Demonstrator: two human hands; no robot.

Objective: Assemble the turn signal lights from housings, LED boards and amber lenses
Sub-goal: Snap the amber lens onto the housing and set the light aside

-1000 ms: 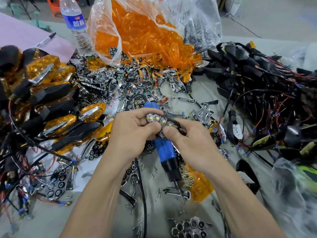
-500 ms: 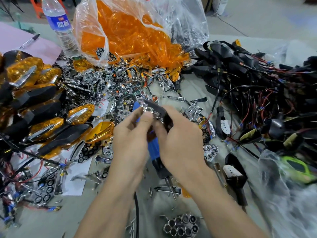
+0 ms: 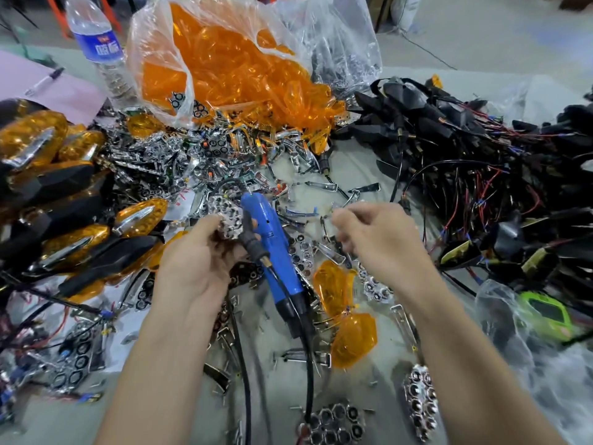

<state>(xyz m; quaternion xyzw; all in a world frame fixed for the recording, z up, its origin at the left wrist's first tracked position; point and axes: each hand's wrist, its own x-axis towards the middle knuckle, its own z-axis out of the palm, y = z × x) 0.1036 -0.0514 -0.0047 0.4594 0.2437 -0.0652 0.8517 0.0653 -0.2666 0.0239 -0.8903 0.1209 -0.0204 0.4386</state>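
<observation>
My left hand (image 3: 195, 264) grips a black turn-signal housing with a chrome honeycomb LED reflector (image 3: 226, 216) seated in it; its black stem points down to the right. My right hand (image 3: 375, 242) hovers apart from it, to the right, fingers curled and blurred; I cannot tell whether it holds anything. Two loose amber lenses (image 3: 353, 335) lie below the right hand. A torn bag of amber lenses (image 3: 224, 69) sits at the back. Bare black housings with wires (image 3: 449, 149) are piled on the right.
A blue electric screwdriver (image 3: 276, 255) lies between my hands, cable running toward me. Finished amber lights (image 3: 54, 187) are stacked on the left. Chrome reflectors (image 3: 192, 155) and screws litter the middle. A water bottle (image 3: 96, 43) stands at the back left.
My hands have separated: the right hand has let go of the housing and moved right, while the left hand keeps the housing and has moved left.
</observation>
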